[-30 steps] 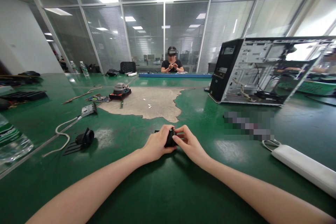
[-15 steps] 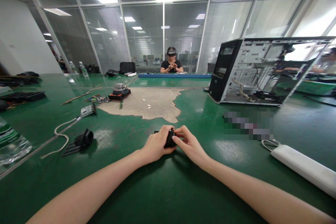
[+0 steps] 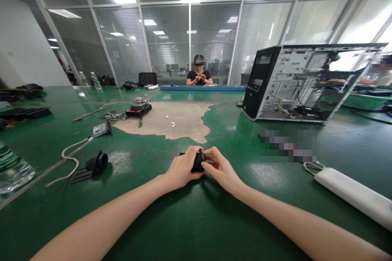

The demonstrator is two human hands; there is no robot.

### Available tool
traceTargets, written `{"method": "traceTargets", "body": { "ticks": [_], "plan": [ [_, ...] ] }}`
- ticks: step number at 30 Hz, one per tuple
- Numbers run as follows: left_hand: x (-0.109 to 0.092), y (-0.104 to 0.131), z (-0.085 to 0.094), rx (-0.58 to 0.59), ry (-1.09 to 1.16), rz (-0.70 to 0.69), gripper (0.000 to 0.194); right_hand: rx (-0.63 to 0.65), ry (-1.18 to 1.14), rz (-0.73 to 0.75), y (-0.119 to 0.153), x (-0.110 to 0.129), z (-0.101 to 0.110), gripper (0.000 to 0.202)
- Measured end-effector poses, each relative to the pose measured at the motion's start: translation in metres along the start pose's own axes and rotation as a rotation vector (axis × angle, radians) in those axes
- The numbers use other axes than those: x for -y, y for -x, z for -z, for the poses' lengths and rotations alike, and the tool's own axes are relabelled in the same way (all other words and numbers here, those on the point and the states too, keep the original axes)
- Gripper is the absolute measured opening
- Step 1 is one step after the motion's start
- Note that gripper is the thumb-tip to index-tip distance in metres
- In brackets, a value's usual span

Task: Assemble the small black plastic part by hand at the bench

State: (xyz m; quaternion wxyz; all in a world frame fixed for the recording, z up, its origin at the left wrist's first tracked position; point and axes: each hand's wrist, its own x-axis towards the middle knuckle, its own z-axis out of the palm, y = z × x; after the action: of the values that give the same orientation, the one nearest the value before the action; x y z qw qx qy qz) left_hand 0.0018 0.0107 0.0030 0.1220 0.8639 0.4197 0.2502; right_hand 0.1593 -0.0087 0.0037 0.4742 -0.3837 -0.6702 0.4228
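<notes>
Just in front of me on the green tabletop [image 3: 196, 220], both hands are at one small black part [image 3: 197, 162]. My left hand [image 3: 182, 167] is wrapped around it from the left, with the thumb along its near side. A rounded end faces right, and there the thumb and fingers of my right hand [image 3: 222, 169] pinch it. Most of the part is hidden by the hands, so its kind does not show. Left of my hands lies another black piece with a round end and thin prongs [image 3: 98, 163].
An opened computer case [image 3: 263, 83] stands at the right, with a white power strip [image 3: 352, 195] nearer me. At the left are a plastic bottle [image 3: 12, 169], a metal bracket with a cable [image 3: 101, 129] and a red-and-black part [image 3: 139, 108]. Across the table sits a person [image 3: 199, 74].
My right fingers have shifted very slightly at the end of the black part. My left hand keeps its hold, and the view has turned a little to the right.
</notes>
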Motion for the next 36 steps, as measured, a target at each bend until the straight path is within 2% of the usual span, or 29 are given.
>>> {"method": "traceTargets", "body": {
  "ticks": [4, 12, 17, 22, 31, 36],
  "plan": [
    [0.001, 0.0, 0.0, -0.006, -0.01, -0.004, 0.058, -0.023, -0.033, 0.023, -0.001, -0.003, 0.0, 0.008],
    [0.001, 0.0, -0.001, -0.009, -0.001, -0.01, 0.061, -0.018, 0.01, -0.087, -0.005, -0.009, 0.0, 0.017],
    [0.0, 0.0, 0.0, 0.002, -0.009, -0.01, 0.061, 0.017, -0.008, -0.037, -0.001, -0.002, 0.0, 0.013],
    [0.0, 0.0, 0.0, -0.003, -0.019, -0.023, 0.059, -0.023, -0.01, 0.004, -0.003, -0.004, 0.001, 0.009],
    [0.0, 0.0, 0.0, -0.005, -0.016, -0.025, 0.06, -0.006, 0.027, -0.101, -0.005, -0.01, 0.0, 0.017],
    [0.0, -0.001, 0.0, 0.006, -0.046, -0.008, 0.059, 0.007, -0.004, -0.027, -0.001, -0.002, 0.0, 0.015]
  ]
}}
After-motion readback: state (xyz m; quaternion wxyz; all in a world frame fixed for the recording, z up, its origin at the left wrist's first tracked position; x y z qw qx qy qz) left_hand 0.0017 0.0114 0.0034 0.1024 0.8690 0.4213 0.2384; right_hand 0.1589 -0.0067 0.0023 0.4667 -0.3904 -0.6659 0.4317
